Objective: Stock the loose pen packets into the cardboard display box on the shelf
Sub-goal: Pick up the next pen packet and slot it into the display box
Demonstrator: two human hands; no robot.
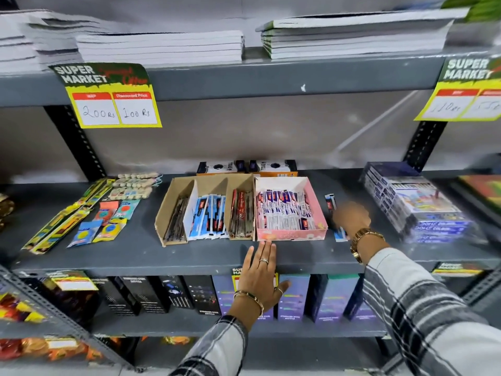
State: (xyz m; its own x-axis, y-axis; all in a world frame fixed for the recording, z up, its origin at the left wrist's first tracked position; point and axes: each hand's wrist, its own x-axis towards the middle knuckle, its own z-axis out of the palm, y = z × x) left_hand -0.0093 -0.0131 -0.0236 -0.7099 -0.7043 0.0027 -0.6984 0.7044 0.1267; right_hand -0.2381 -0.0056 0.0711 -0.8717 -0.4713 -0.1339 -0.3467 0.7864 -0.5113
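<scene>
**Grey metal shelf: contents**

Grey metal shelf [189,256], left to right: long yellow-green packets [67,213], small orange and blue blister packs [105,221], brown cardboard display box with three slots [200,210], pink-and-white open carton of pen packets [290,210] touching it, one loose blue-white pen packet [332,203] just beside, stack of blue boxed sets [412,202] at right. Two black-and-white boxes [246,167] behind the cartons.

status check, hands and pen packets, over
Left hand flat on shelf edge, empty. Right hand on loose pen packet beside pink display box; grip unclear. Nothing in the way.
</scene>
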